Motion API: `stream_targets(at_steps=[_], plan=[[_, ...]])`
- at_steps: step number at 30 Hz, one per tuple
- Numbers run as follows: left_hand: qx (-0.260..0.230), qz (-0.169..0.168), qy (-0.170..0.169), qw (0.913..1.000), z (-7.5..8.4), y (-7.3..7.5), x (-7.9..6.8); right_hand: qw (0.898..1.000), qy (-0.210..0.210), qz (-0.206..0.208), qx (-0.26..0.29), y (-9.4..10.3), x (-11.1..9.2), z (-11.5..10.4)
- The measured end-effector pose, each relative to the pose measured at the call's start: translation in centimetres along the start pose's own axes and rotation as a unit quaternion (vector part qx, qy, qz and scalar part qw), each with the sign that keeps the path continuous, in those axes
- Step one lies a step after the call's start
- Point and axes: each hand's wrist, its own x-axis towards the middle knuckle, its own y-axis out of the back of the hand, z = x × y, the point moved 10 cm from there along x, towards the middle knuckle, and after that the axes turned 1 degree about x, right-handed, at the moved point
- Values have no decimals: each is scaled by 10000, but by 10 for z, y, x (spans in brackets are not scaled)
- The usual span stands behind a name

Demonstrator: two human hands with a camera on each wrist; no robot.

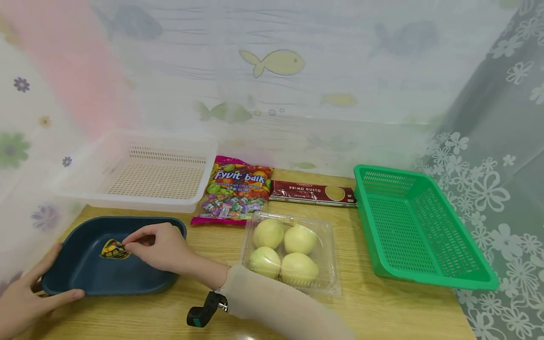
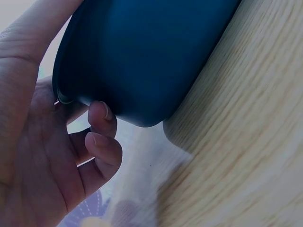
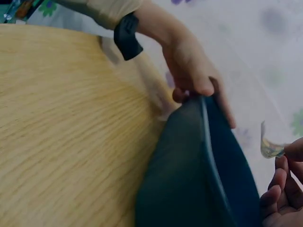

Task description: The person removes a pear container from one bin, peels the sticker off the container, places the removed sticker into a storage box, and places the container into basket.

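A dark blue plastic basin [image 1: 114,278] stands at the table's left side. My left hand [image 1: 29,295] grips its left end, thumb and fingers around the rim; in the left wrist view several fingers [image 2: 102,156] curl beneath the lip. Above the basin, my right hand [image 1: 163,245] pinches a black label with yellow and orange print [image 1: 114,250] between thumb and forefinger. The right wrist view shows that thin label [image 3: 271,149] curled and held up by one end, near the basin's edge [image 3: 208,142].
Behind the basin sits a white basket [image 1: 170,205]. A candy bag [image 1: 238,189] and a spaghetti pack [image 1: 312,193] lie at the back. A clear box [image 1: 329,264] of pale round fruit [image 1: 299,269] stands mid-table; a green basket [image 1: 382,245] is at right.
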Motion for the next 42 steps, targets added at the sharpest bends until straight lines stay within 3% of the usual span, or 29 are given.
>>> stream_targets(at_steps=[9, 17, 24, 32, 42], plan=[[305, -496, 375, 9976, 3, -9, 1, 9970, -526, 554, 97, -1, 4, 30], [238, -11, 160, 9996, 2, -1, -3, 9985, -53, 513, -191, -5, 3, 24], [101, -20, 70, 9999, 2, 1, 0, 9961, 249, 431, -732, -8, 1, 19], [160, -247, 224, 9993, 7, -1, -4, 9946, 400, 343, -897, -12, 2, 19], [181, -419, 378, 9982, 2, -3, -2, 9934, 515, 269, -991, -13, 2, 18]])
